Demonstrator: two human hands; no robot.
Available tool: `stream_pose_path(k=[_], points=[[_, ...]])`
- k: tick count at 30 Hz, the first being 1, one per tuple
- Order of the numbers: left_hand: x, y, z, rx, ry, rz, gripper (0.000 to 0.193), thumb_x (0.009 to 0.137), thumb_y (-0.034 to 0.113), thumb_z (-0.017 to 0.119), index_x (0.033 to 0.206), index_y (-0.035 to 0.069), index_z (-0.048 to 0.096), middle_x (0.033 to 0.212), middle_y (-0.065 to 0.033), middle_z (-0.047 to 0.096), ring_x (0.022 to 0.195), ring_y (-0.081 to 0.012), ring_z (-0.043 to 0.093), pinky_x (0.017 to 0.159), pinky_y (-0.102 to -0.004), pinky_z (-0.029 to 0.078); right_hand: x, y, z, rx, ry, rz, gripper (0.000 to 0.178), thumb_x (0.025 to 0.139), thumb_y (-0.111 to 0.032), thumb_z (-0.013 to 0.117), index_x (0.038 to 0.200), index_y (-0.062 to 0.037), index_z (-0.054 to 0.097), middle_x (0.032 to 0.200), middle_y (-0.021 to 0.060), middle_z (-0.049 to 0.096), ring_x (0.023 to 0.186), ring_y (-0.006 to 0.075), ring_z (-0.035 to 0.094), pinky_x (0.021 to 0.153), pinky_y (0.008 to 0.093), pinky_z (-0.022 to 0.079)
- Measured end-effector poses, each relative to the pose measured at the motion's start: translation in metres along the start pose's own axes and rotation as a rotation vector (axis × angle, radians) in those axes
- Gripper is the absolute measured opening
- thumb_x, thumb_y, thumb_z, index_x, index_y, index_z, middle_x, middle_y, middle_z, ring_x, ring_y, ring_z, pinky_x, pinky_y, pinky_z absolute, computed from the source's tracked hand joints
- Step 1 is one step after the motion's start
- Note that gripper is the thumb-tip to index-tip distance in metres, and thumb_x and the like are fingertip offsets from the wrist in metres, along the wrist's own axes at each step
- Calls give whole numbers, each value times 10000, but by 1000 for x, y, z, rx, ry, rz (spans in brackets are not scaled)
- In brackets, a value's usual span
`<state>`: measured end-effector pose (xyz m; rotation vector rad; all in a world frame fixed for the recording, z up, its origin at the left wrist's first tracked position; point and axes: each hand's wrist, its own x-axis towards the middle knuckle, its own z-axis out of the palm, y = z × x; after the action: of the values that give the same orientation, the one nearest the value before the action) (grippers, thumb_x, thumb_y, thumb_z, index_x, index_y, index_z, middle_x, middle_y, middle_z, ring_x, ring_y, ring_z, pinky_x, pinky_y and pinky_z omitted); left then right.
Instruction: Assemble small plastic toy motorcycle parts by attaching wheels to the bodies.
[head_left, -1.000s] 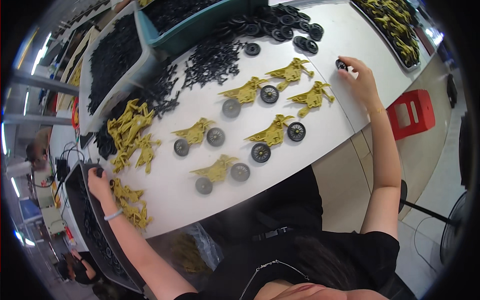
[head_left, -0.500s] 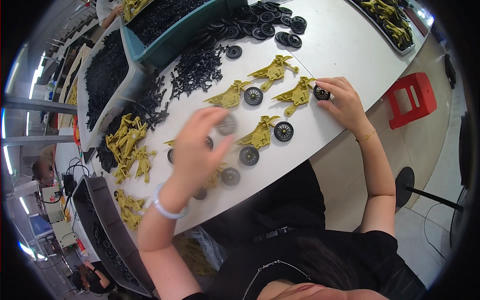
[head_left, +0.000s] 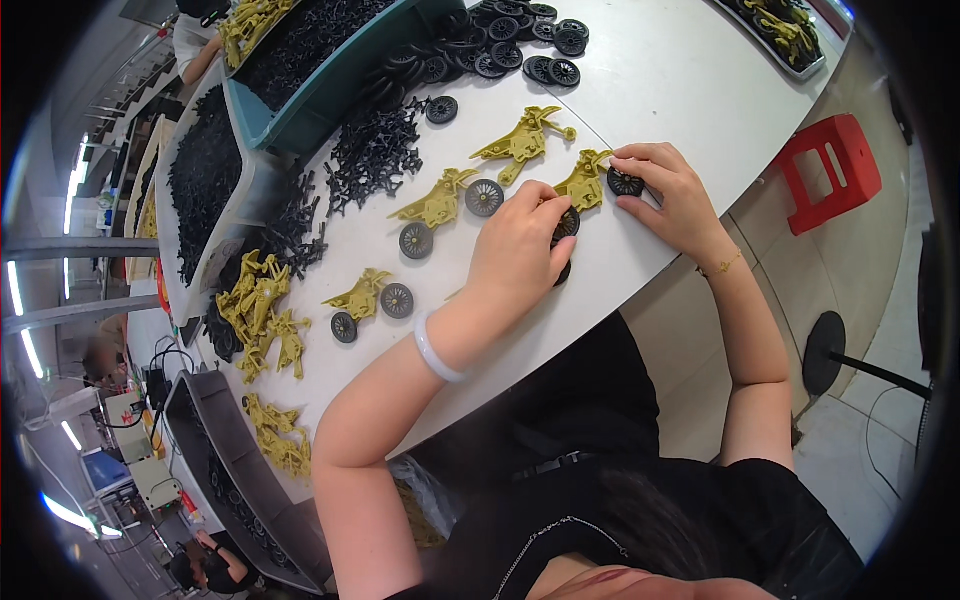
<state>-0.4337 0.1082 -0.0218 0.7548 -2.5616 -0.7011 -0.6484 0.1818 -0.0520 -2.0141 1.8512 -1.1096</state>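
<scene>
A yellow plastic toy motorcycle body (head_left: 582, 180) lies on the white table between my two hands. My right hand (head_left: 668, 195) closes its thumb and fingers on a black spoked wheel (head_left: 625, 181) at the body's right end. My left hand (head_left: 515, 240) pinches another black wheel (head_left: 567, 229) against the body's lower left end. Partly behind my left fingers, a further body and wheel are mostly hidden. Left of that hand, a yellow body (head_left: 437, 203) has a wheel (head_left: 485, 198) and a second wheel (head_left: 416, 240) at its ends.
A smaller-looking body with wheels (head_left: 358, 297) lies nearer me; a wheel-less one (head_left: 520, 140) lies farther off. Black wheels (head_left: 500, 50), small black parts (head_left: 375, 155) and yellow bodies (head_left: 255, 300) are heaped around. A teal bin (head_left: 330, 75) stands behind; a red stool (head_left: 830, 175) is at right.
My left hand has swept right, from above the left-hand bodies to the one at my right hand. My right hand keeps hold of its wheel. The view has shifted slightly.
</scene>
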Motion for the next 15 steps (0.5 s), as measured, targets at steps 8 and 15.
stream_pose_path(k=[8,15], points=[[-1,4,-1,-27,-33,-39,351,719,108,720,1053,38,635,1021,-104,596,908,-288,594,780,-363,484,0,1,1,-9,26,-1,330,706,-37,712,1024,-40,626,1083,52,606,985,234,548,879,327,471],[-5,5,-2,-19,-38,-17,359,707,102,725,1048,36,635,1021,-102,609,899,-288,605,769,-361,496,-1,0,2,-19,43,-19,316,711,-39,700,1016,-43,618,1076,53,603,986,234,546,881,329,469]])
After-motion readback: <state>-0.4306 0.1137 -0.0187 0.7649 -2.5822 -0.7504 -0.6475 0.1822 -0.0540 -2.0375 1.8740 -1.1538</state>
